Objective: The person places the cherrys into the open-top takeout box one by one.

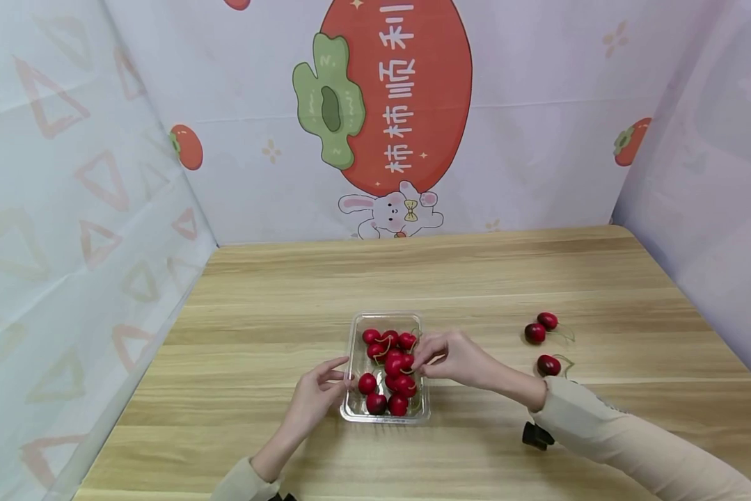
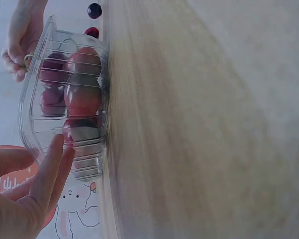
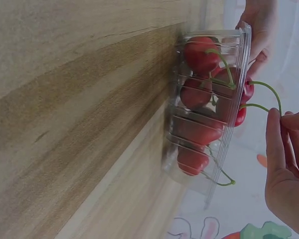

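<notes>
A clear plastic container full of red cherries stands on the table between the two hands. My right hand is at the container's right rim, where thumb and fingertips pinch the green stems of a pair of cherries. In the right wrist view, that pair hangs just at the rim, over the other fruit. On the opposite side, my left hand rests its fairly straight fingers against the container's left wall. Several cherries inside have stems; some are hidden under others.
Three loose cherries with stems lie on the wooden table, right of the container and beyond the right sleeve. A small black object shows under that sleeve. Printed cloth walls the table's back and sides.
</notes>
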`<state>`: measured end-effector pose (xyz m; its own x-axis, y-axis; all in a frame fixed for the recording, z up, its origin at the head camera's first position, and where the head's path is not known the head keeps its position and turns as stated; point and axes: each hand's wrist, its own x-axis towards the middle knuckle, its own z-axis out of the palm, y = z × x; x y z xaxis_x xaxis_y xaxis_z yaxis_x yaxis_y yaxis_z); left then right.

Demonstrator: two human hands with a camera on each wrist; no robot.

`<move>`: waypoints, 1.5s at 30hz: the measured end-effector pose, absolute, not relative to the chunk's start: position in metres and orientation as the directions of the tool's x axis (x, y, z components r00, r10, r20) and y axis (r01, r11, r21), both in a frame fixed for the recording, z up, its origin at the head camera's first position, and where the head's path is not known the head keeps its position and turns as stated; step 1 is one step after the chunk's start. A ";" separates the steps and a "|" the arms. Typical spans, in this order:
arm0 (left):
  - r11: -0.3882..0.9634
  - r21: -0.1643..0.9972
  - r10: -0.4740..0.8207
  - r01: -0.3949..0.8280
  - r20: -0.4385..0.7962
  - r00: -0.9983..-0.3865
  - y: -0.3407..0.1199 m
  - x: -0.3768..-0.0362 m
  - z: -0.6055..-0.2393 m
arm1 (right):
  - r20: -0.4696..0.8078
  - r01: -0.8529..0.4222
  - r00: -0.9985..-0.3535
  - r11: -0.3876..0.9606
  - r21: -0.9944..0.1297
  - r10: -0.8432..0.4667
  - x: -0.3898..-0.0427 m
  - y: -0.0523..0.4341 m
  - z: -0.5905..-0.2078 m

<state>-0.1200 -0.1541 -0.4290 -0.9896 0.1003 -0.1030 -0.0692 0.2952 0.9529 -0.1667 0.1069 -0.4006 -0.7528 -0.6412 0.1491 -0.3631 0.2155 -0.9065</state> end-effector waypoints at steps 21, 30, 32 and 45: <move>0.282 0.957 0.110 -0.065 -0.099 -0.989 -0.154 -0.118 -0.427 | 0.138 -0.419 -0.746 0.298 -0.858 -0.651 -0.165 0.113 -0.409; 0.277 0.959 0.114 -0.063 -0.098 -0.989 -0.154 -0.118 -0.427 | 0.176 -0.454 -0.734 0.282 -0.845 -0.656 -0.164 0.119 -0.407; 0.274 0.959 0.114 -0.063 -0.098 -0.989 -0.154 -0.117 -0.427 | 0.174 -0.459 -0.736 0.293 -0.839 -0.654 -0.165 0.121 -0.406; 0.281 0.958 0.110 -0.059 -0.094 -0.989 -0.154 -0.118 -0.427 | 0.191 -0.504 -0.749 0.360 -0.785 -0.634 -0.166 0.143 -0.398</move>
<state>-0.1184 -0.1541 -0.4272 -0.9895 0.1101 -0.0938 -0.0594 0.2814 0.9577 -0.1662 0.1429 -0.3977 -0.7495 -0.6340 0.1906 -0.5043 0.3601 -0.7849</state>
